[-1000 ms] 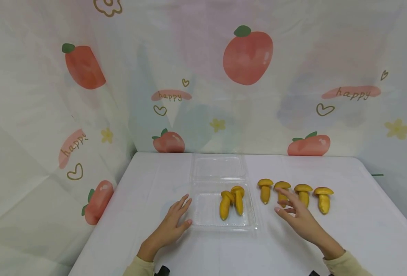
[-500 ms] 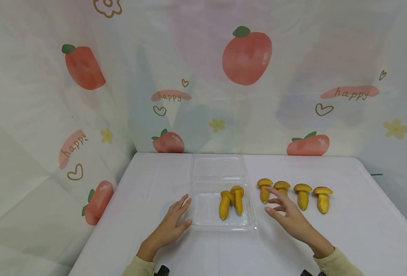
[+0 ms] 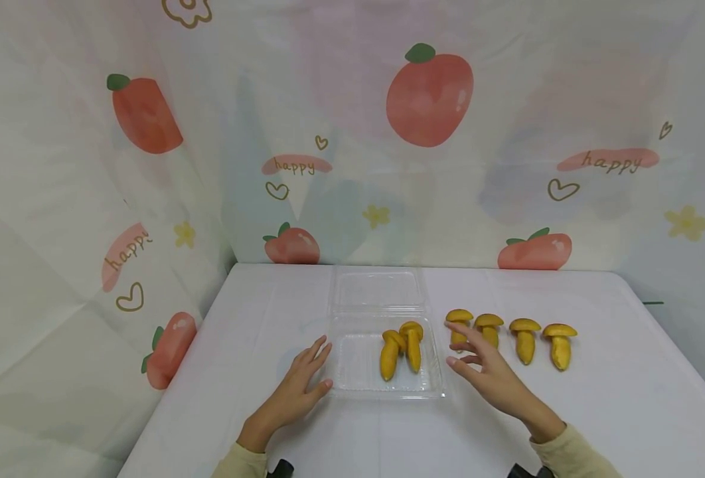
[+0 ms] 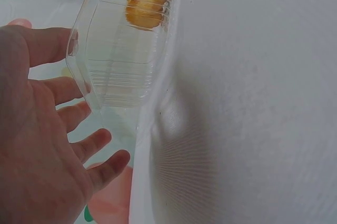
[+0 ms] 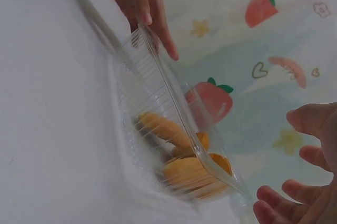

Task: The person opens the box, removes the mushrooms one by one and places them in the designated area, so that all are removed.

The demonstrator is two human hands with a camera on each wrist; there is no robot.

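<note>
A clear plastic clamshell box [image 3: 382, 396] lies with its lid [image 3: 379, 290] folded back. Two yellow mushrooms [image 3: 390, 359] sit in the right half of its base, caps touching. By the box's left edge is my left hand [image 3: 295, 390], fingers spread and fairly straight; in the left wrist view its thumb and index finger meet the box's rim [image 4: 77, 66]. My right hand [image 3: 496, 382] hovers to the right of the box, fingers loosely bent, holding nothing. From the head view it partly covers the leftmost mushroom [image 3: 460, 316] of a row on the table.
Three more yellow mushrooms, one of them the rightmost mushroom [image 3: 560, 346], stand in line on the white tablecloth [image 3: 615, 398] to the right. Behind and to the left hangs a fruit-printed cloth [image 3: 352, 219]. Black wrist devices show at the bottom edge.
My right hand has moved left, from over the second mushroom of the row to the leftmost one, nearer the box. My left hand and the box have stayed put.
</note>
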